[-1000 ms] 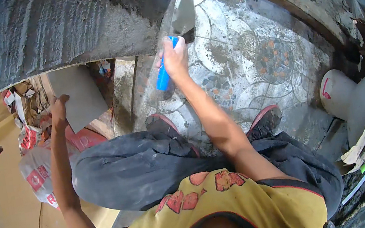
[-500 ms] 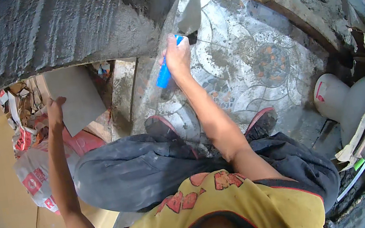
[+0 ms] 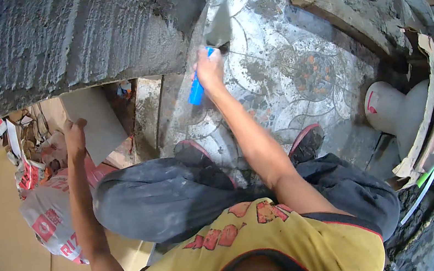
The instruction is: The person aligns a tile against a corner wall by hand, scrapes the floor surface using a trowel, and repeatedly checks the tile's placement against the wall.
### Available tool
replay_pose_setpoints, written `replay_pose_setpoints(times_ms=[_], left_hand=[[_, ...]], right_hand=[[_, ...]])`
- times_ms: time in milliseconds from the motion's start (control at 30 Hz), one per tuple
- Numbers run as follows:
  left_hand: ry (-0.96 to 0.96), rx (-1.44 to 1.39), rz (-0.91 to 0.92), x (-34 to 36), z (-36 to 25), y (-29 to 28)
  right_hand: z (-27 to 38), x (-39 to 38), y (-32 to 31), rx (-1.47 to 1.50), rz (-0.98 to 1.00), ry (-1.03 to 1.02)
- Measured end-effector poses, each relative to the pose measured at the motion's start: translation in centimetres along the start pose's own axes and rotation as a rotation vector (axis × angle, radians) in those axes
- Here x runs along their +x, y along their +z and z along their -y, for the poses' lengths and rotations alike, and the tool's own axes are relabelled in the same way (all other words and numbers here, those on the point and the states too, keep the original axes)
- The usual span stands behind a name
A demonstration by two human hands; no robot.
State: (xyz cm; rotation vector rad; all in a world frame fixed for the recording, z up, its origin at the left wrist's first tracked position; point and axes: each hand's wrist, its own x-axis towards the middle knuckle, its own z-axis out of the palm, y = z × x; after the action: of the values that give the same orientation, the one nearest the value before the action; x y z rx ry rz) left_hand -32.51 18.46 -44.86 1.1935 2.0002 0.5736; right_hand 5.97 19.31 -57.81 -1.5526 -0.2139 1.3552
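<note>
Right grip (image 3: 209,70), 12 o'clock: I hold the trowel (image 3: 221,28), fist wrapped round its blue handle (image 3: 195,90), presumably leaving the metal free toward 12. Left grip (image 3: 75,136), 9 o'clock: pinching the grey tile (image 3: 98,124) by its edge, likely steadying it. Ridged mortar (image 3: 76,41): 10 to 11 o'clock.

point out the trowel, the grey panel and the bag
Trowel (image 3: 196,91): head view, on its blue handle.
Grey panel (image 3: 96,124): head view, on its flat face.
Bag (image 3: 55,215): head view, on its printed side.
</note>
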Motion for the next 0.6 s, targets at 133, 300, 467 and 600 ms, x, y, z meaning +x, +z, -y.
replay_pose_setpoints(times_ms=[133, 300, 467, 600], left_hand=[[-0.058, 0.187, 0.010, -0.4, -1.1, 0.4], [0.033, 0.112, -0.046, -0.8, -2.1, 1.4], [-0.040, -0.006, -0.023, -0.7, -1.5, 1.1], [-0.023, -0.040, 0.005, -1.2, -2.1, 0.5]], right_hand=[[0.3, 0.7, -0.7, -0.164, 0.240, 0.127], [0.3, 1.2, 0.7, -0.134, 0.164, 0.129], [-0.3, 0.7, -0.1, -0.079, -0.015, -0.005], [0.2, 0.5, -0.5, -0.240, 0.201, 0.088]])
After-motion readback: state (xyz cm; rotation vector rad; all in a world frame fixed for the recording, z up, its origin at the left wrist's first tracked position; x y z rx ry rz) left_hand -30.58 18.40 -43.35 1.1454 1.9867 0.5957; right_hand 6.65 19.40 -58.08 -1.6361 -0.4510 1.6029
